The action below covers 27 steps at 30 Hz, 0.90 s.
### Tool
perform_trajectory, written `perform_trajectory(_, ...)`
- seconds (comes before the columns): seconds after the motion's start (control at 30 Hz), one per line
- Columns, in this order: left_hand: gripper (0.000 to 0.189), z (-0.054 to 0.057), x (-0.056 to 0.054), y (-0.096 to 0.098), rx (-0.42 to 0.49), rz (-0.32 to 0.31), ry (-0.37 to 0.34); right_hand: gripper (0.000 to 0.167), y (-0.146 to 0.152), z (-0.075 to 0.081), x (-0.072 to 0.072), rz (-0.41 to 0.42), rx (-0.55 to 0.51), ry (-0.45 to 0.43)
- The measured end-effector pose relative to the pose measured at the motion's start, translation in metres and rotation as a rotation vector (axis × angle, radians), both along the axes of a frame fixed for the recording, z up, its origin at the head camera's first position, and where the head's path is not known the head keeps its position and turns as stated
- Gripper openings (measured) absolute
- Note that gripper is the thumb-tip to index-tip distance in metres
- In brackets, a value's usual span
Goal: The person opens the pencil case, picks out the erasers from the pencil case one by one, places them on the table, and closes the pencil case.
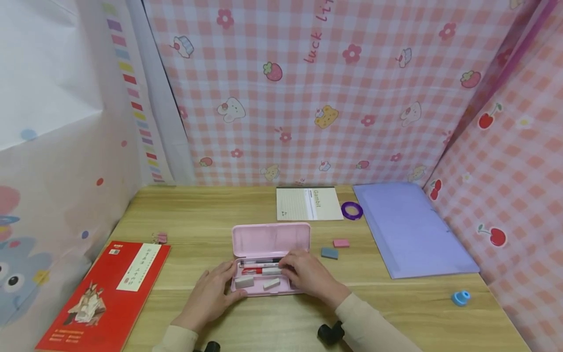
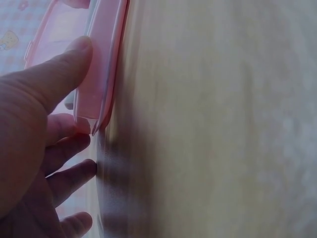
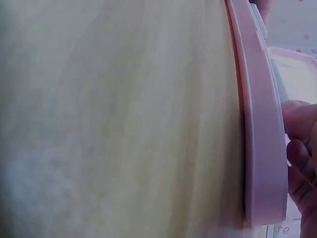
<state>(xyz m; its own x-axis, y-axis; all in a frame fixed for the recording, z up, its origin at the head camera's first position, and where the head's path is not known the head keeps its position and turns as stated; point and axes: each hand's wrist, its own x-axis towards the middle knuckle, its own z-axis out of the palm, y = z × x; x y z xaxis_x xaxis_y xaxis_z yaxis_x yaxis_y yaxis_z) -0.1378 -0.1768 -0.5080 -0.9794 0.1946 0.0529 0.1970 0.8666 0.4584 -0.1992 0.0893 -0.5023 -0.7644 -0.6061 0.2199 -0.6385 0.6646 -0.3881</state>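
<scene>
Pencil case (image 1: 271,239) sits open on the table (image 1: 198,215). The left hand (image 1: 213,292) holds its left end with thumb and fingers. The right hand (image 1: 310,275) bends over the pens (image 1: 252,271) inside, but I cannot tell if it pinches one

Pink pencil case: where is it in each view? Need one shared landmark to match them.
Head: pink pencil case just below centre, lid open.
Left wrist: upper left, cut off by the top edge, thumb of the left hand against it.
Right wrist: right side, its wall running from the top edge nearly to the bottom.
Shared landmark: wood-grain tabletop.
</scene>
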Motion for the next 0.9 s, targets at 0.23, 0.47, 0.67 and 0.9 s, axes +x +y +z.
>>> perform_trajectory(0.23, 0.083, 0.001, 0.0, 0.001, -0.009, 0.003, -0.012, 0.01, 0.025, 0.011, 0.009, -0.058, -0.111, -0.001)
perform_trajectory(0.47, 0.083, 0.001, -0.001, 0.001, -0.017, 0.006, -0.022, 0.013, 0.092, 0.017, 0.014, -0.177, -0.211, 0.004)
perform_trajectory(0.67, 0.082, 0.002, -0.002, 0.001, -0.023, 0.002, -0.026, 0.008, 0.158, 0.01, 0.006, -0.31, -0.164, 0.013)
perform_trajectory(0.9, 0.082, 0.002, 0.0, 0.0, -0.021, 0.005, -0.019, 0.009, 0.189, 0.003, -0.004, -0.34, -0.097, 0.001)
